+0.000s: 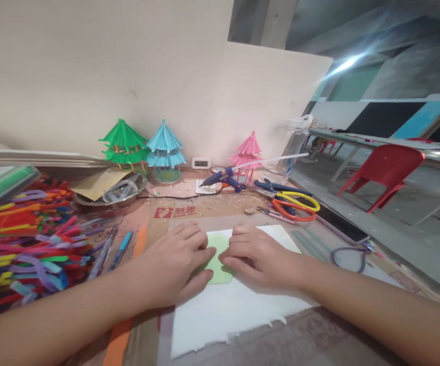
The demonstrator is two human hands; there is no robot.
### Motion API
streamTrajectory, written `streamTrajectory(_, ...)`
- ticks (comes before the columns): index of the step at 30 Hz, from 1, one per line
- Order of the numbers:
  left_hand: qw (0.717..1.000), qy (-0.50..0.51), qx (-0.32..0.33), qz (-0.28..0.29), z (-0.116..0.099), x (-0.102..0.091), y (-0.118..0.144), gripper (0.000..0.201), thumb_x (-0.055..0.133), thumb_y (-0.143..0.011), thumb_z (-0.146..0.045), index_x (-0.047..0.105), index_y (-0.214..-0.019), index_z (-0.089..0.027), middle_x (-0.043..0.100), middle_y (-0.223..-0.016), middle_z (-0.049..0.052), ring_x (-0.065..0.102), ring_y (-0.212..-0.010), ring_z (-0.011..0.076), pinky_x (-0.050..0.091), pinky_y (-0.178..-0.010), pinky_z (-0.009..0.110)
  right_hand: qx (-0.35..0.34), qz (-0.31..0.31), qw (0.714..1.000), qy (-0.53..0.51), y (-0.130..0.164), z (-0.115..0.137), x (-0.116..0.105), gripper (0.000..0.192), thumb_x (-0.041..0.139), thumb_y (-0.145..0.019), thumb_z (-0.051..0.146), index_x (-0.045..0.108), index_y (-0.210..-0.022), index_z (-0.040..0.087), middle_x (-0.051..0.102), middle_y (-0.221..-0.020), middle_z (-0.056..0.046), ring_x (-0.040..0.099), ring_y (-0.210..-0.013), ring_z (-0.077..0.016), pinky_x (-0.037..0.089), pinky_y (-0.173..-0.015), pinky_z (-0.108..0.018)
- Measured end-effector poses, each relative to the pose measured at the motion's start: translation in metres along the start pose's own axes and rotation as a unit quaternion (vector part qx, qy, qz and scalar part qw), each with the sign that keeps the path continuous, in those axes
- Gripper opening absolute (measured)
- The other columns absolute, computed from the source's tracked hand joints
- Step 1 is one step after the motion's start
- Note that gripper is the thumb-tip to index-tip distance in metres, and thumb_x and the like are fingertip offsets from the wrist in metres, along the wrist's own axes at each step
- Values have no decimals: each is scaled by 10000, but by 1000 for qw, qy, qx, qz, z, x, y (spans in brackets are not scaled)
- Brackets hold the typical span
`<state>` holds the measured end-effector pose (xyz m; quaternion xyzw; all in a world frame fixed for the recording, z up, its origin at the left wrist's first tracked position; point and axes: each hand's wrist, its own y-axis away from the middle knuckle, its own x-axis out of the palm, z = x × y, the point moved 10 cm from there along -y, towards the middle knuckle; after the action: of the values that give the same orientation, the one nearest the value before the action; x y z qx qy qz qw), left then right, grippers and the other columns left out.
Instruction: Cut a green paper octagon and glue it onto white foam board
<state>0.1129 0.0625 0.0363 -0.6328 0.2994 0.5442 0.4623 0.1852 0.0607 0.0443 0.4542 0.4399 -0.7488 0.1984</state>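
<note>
A light green sheet piece (220, 259) with angled edges lies flat on a white sheet (220, 320) whose near edge is ragged. My left hand (180, 262) rests at its left side, fingers curled and the thumb and forefinger at its edge. From the right, my right hand (258, 256) is closed in the same way, fingertips on the green piece. Both hands cover parts of its sides, so the full outline is hidden.
Pipe cleaners (33, 254) are heaped at left, beside pens (121, 249). Behind stand green (123, 142), blue (164, 152) and pink (246, 152) tiered models, plus a glue gun (223, 178). Scissors (298, 206) and a phone (338, 221) lie right.
</note>
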Motion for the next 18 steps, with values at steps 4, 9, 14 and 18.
streamTrajectory(4, 1000, -26, 13, -6, -3, -1, -1, 198, 521, -911, -252, 681, -958, -145, 560, -847, 67, 536, -868, 259, 485, -888, 455, -4, -2, 1000, 3, -1, 1, 0, 301, 495, -989, 218, 705, -784, 151, 623, -618, -42, 506, -645, -170, 362, -632, -302)
streamTrajectory(9, 997, -53, 22, -43, -8, -6, 0, 155, 550, -886, -251, 668, -878, -151, 545, -788, 45, 540, -801, 234, 489, -929, 451, -2, 3, 1000, 4, -1, 1, 0, 302, 492, -987, 216, 713, -791, 156, 622, -620, -44, 512, -654, -175, 367, -630, -300)
streamTrajectory(14, 995, -71, 29, -58, -11, -10, 0, 159, 547, -875, -242, 678, -857, -154, 547, -756, 43, 547, -780, 236, 508, -909, 448, 0, -6, 1000, 11, 0, 2, -2, 300, 496, -983, 214, 732, -811, 144, 638, -621, -54, 513, -649, -181, 368, -619, -308)
streamTrajectory(18, 995, -68, 28, -70, -11, -11, 1, 169, 562, -876, -249, 694, -861, -144, 551, -753, 49, 551, -769, 240, 519, -876, 453, -8, -3, 1000, 25, -1, 3, 0, 296, 489, -995, 219, 764, -917, 138, 663, -635, -57, 522, -640, -182, 366, -623, -320)
